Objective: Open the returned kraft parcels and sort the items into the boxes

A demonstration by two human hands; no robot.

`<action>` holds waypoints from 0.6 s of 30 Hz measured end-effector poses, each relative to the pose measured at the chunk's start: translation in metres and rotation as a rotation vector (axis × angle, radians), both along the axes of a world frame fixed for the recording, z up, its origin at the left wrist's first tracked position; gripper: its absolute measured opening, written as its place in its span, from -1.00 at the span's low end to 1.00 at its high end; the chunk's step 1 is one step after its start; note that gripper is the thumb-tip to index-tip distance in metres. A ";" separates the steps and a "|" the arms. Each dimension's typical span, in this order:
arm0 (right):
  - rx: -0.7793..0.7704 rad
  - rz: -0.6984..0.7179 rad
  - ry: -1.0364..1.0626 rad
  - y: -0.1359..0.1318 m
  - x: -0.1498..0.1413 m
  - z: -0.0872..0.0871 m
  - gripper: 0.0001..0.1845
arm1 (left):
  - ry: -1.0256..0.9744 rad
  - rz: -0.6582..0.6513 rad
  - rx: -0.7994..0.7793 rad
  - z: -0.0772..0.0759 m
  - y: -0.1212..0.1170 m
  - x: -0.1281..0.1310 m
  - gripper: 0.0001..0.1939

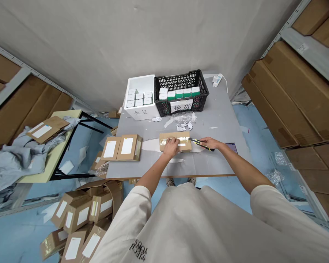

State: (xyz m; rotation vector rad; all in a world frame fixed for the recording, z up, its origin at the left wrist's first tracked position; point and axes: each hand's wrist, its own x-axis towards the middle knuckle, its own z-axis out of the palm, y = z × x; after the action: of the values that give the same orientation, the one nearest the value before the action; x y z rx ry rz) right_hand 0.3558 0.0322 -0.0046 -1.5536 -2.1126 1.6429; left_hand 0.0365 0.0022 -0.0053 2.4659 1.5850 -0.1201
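The left grip [170,147] sits palm down on a small kraft cardboard box [176,141], its fingers curled over the top face. From this view, you cannot tell whether it is clamping the box or only pressing on it. The right grip [208,143] is closed around the black-and-yellow handle of a utility knife [201,144], whose blade end points left and reaches the box's right end. The box lies flat near the front edge of the table, between the two grips, with shiny white tape or label strips across its top.

The table [214,120] has a smooth grey top with a thin wooden edge. Just right of the knife lies a phone [231,148]. To the left stand two more kraft boxes [122,148] with white labels. Farther back, crumpled clear plastic wrap [182,118] lies in front of a black plastic crate [181,91] holding small green-and-white cartons [179,94]. Beside the crate, a white foam box [139,96] holds small pale cartons.

The floor [16,237] is pale blue, with a heap of labelled kraft boxes [82,215] on it. Metal shelves [290,98] on the right carry large brown cartons. On the left, a pale folding table [55,160] holds rumpled grey cloth [22,160]. Behind everything rises a plain grey wall [126,44].
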 end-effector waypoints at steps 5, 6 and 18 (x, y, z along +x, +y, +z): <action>0.113 0.016 -0.071 -0.006 0.004 -0.002 -0.52 | 0.004 -0.013 0.015 -0.004 0.001 0.000 -0.36; 0.180 0.021 -0.104 -0.003 0.004 -0.002 -0.54 | 0.003 -0.021 0.022 -0.005 0.002 0.000 -0.37; 0.325 0.158 -0.247 0.031 -0.011 -0.002 -0.61 | 0.008 -0.018 0.023 -0.003 0.001 -0.001 -0.39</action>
State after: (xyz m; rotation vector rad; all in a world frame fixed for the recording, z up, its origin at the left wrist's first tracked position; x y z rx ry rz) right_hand 0.3446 0.0629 -0.0071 -1.5855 -2.5293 1.1098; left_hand 0.0351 0.0033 -0.0080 2.5003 1.5765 -0.1147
